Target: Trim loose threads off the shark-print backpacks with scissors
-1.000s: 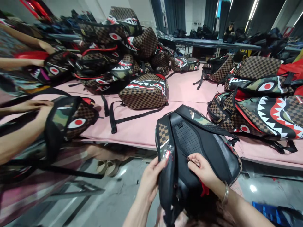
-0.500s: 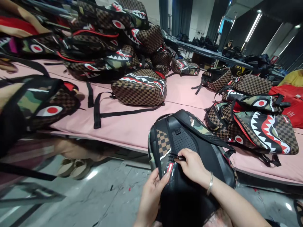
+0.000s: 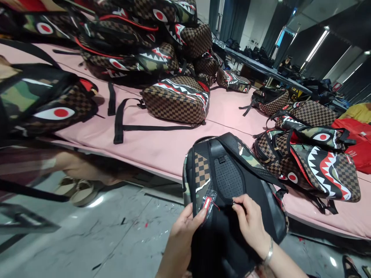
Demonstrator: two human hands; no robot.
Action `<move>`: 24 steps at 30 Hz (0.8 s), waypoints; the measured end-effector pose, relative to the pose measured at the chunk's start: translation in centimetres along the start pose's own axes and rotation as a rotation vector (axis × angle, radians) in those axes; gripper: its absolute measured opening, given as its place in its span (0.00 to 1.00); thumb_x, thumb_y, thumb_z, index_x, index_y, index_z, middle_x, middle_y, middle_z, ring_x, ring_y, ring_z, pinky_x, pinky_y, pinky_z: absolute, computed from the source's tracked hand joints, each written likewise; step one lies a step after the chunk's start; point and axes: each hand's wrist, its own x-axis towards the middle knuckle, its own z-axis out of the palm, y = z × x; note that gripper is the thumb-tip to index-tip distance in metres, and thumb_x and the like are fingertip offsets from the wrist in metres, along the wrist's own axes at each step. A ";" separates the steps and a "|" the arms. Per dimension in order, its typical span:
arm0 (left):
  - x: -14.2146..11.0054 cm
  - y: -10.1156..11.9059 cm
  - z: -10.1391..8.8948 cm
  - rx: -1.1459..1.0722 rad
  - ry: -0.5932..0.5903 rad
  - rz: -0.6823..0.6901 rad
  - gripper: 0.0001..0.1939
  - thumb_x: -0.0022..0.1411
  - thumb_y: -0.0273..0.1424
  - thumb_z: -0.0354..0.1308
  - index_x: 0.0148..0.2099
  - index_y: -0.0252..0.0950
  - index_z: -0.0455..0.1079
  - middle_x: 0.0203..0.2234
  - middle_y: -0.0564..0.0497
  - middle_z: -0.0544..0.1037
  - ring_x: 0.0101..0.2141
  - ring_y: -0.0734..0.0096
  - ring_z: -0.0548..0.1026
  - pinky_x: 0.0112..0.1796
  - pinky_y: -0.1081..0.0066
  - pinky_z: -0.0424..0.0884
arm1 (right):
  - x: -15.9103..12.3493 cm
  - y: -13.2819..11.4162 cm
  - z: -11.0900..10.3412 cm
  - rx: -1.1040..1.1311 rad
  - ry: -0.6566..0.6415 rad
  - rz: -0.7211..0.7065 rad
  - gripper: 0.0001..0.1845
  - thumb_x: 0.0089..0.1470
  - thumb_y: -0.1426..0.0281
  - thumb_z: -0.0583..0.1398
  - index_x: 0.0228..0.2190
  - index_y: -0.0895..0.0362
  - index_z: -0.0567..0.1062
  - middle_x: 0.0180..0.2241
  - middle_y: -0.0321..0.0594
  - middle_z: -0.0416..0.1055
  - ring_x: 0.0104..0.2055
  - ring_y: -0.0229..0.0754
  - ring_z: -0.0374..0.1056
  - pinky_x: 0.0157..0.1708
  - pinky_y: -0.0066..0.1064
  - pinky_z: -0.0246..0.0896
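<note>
A black-backed backpack (image 3: 228, 177) with camouflage and brown check sides leans upright against the table's front edge, back panel towards me. My left hand (image 3: 185, 224) grips its left side, thumb pressed on a small red-and-white tag (image 3: 206, 202) in a clear plastic wrapper. A short red thread sticks out beside the tag. To the right of it, my right hand (image 3: 249, 218), with a silver bracelet (image 3: 269, 251) at the wrist, is closed in a pinch over the black back panel. A tiny dark bit shows at its fingertips, too small to name.
A pink-covered table (image 3: 162, 154) runs across. Piled backpacks (image 3: 127, 46) stand at the back left, one checked backpack (image 3: 176, 100) mid-table, and an unzipped shark-mouth backpack (image 3: 327, 166) at right. Another person's leg (image 3: 81, 166) and a backpack (image 3: 60, 112) are at left.
My right hand has moved right and down, away from the tag. The thin black pointed thing it held over the tag no longer shows clearly. My left hand keeps its hold; the view has shifted.
</note>
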 end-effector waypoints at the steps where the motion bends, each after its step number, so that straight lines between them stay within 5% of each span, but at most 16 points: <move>1: 0.0 0.0 0.0 -0.002 -0.002 0.006 0.21 0.45 0.36 0.65 0.43 0.37 0.71 0.33 0.49 0.79 0.33 0.62 0.77 0.36 0.69 0.71 | -0.3 0.0 0.1 -0.039 0.017 -0.033 0.06 0.58 0.72 0.52 0.34 0.56 0.68 0.31 0.39 0.72 0.34 0.40 0.68 0.35 0.31 0.61; 9: 0.0 -0.1 -0.1 0.009 -0.016 0.053 0.19 0.46 0.35 0.65 0.42 0.36 0.71 0.34 0.48 0.79 0.36 0.61 0.76 0.37 0.68 0.70 | 0.7 -0.2 1.1 -0.141 -0.049 -0.147 0.06 0.58 0.71 0.52 0.34 0.56 0.69 0.32 0.41 0.72 0.35 0.43 0.67 0.36 0.34 0.62; 24: -0.1 -0.4 -0.1 0.005 -0.028 0.082 0.18 0.47 0.34 0.64 0.42 0.35 0.70 0.35 0.47 0.79 0.44 0.56 0.72 0.41 0.67 0.69 | 1.0 -0.4 0.9 0.030 -0.060 0.030 0.05 0.56 0.71 0.54 0.30 0.55 0.70 0.28 0.36 0.71 0.31 0.39 0.66 0.32 0.29 0.59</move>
